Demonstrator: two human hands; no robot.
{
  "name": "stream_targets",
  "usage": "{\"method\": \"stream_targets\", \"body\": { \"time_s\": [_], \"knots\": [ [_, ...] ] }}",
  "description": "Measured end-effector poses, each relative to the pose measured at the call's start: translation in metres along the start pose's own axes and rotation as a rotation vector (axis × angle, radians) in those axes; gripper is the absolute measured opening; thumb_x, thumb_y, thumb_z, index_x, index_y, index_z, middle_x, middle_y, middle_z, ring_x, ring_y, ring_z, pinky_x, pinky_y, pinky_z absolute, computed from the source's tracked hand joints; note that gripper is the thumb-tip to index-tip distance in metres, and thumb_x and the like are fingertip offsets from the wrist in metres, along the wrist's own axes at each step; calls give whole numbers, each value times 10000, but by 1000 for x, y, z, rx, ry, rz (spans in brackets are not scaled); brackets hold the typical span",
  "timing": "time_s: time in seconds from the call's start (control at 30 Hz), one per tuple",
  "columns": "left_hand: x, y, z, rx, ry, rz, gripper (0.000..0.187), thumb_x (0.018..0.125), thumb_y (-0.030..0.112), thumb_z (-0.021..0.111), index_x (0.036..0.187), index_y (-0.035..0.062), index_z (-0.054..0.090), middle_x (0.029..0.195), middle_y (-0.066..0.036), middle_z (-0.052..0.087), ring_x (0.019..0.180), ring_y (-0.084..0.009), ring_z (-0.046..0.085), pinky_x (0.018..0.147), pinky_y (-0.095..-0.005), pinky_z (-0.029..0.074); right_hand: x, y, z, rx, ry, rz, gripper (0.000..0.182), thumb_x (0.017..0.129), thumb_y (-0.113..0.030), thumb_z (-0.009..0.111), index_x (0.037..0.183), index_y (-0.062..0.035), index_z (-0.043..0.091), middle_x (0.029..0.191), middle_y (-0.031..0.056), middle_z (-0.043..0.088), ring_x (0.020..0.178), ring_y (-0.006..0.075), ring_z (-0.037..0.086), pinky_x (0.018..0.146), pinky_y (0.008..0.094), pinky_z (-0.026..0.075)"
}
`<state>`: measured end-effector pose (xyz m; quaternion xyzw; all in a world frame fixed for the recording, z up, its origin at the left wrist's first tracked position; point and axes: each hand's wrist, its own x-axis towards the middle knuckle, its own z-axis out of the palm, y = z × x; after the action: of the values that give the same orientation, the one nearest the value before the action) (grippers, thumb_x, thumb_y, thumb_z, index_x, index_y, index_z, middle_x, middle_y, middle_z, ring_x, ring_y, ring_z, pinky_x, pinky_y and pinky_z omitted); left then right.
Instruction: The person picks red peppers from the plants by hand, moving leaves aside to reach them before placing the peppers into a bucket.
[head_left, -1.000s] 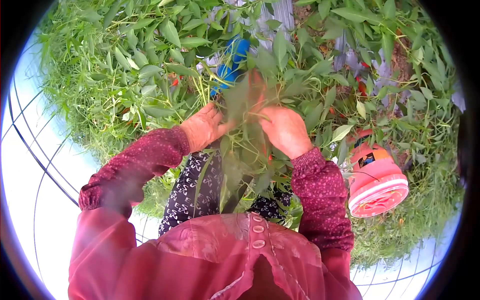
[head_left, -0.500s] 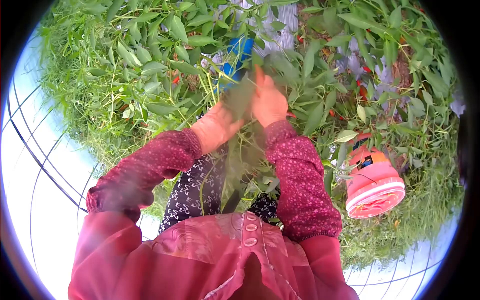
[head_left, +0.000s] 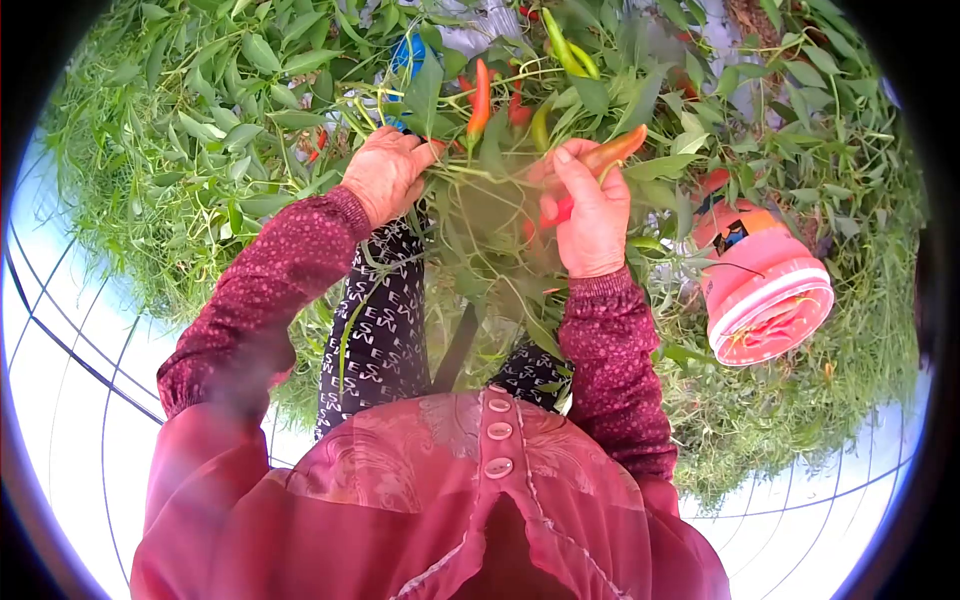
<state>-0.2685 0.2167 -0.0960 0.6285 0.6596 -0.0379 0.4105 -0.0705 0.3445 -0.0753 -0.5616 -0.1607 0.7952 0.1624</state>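
My left hand (head_left: 388, 175) is closed on green plant stems left of centre. My right hand (head_left: 590, 205) is closed around peppers; an orange-red pepper (head_left: 616, 149) sticks out above its fingers, and a red one (head_left: 556, 212) shows at its palm side. Between the hands, an upright orange pepper (head_left: 480, 98) hangs among leaves. Farther up are long green peppers (head_left: 568, 50). A blurry patch over the middle partly hides the stems.
A pink bucket (head_left: 768, 290) with red contents lies tilted at the right among the plants. Something blue (head_left: 408, 62) shows beyond my left hand. Dense leafy plants (head_left: 200, 130) surround my legs in patterned trousers (head_left: 375, 330).
My hands have moved apart, the left to the left and up, the right to the right and slightly down. Several peppers now show between and above them. The bucket appears higher in view.
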Motion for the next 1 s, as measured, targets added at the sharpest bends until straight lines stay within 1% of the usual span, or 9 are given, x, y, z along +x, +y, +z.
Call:
{"method": "stream_targets", "body": {
  "time_s": [0.23, 0.4, 0.53, 0.63, 0.73, 0.8, 0.9, 0.97, 1.0],
  "knots": [
    [2, -6, 12, 54, 16, 8, 337, 694, 88, 583, 1027, 84, 531, 793, -98, 573, 818, -299, 551, 795, -390, 393, -14, -61, -63, 227, 151, -316, 82, 823, -125, 593, 866, -102, 527, 692, -11, 494, 580, 99, 483, 418, 176, 326],
    [23, 1, 4, -31, 89, -41, 315, 708, 83, 561, 1023, 85, 557, 810, -125, 601, 814, -313, 559, 807, -395, 394, -48, -51, -68, -498, -39, -86, 144, 844, -151, 571, 939, -44, 576, 772, -1, 591, 691, 85, 558, 505, 185, 392],
    [26, -6, 2, -23, 42, -86, 346, 706, 88, 565, 1051, 100, 577, 780, -141, 610, 796, -335, 571, 784, -415, 425, -33, 23, -75, -1393, -24, -99, 291, 741, -192, 633, 996, -63, 575, 893, 108, 634, 795, 269, 615, 686, 353, 477],
    [30, -2, 2, -61, 100, -98, 323, 694, 86, 570, 1016, 84, 586, 781, -149, 616, 793, -348, 578, 750, -428, 450, -20, 49, -68, -1481, 144, -258, 326, 708, -225, 642, 998, -91, 578, 963, 154, 603, 819, 325, 590, 712, 398, 471],
    [28, -1, 5, -86, 107, -83, 310, 687, 30, 545, 993, 68, 581, 797, -154, 606, 797, -356, 557, 754, -422, 436, -11, 52, -70, -1563, 66, -195, 314, 714, -227, 629, 994, -96, 576, 992, 138, 591, 820, 315, 591, 714, 398, 472],
    [29, 5, 1, -113, 92, -110, 310, 685, 31, 558, 992, 69, 580, 810, -151, 612, 791, -357, 556, 755, -418, 436, -13, 46, -75, -1513, 97, -258, 301, 717, -233, 634, 972, -84, 578, 940, 144, 585, 827, 314, 587, 716, 392, 471],
    [28, 6, 1, -63, 134, -117, 308, 692, 47, 578, 998, 78, 575, 854, -140, 620, 840, -342, 552, 783, -408, 431, -26, 29, -93, -1098, 102, -77, 322, 759, -198, 636, 1056, -87, 578, 962, 116, 622, 833, 242, 614, 722, 343, 484],
    [29, 4, 4, -40, 157, -75, 321, 688, 65, 579, 1009, 73, 566, 839, -147, 617, 834, -346, 565, 776, -423, 428, -38, 29, -117, -211, 76, 1, 325, 807, -129, 613, 1124, -80, 558, 967, 73, 649, 827, 160, 621, 734, 292, 487],
    [30, 8, 3, -28, 177, -52, 333, 687, 66, 582, 1020, 72, 559, 851, -146, 618, 844, -345, 564, 787, -422, 423, -45, 25, -125, -216, 95, -7, 325, 807, -129, 613, 1124, -80, 558, 967, 73, 649, 827, 160, 621, 734, 292, 487]
  ]
}}
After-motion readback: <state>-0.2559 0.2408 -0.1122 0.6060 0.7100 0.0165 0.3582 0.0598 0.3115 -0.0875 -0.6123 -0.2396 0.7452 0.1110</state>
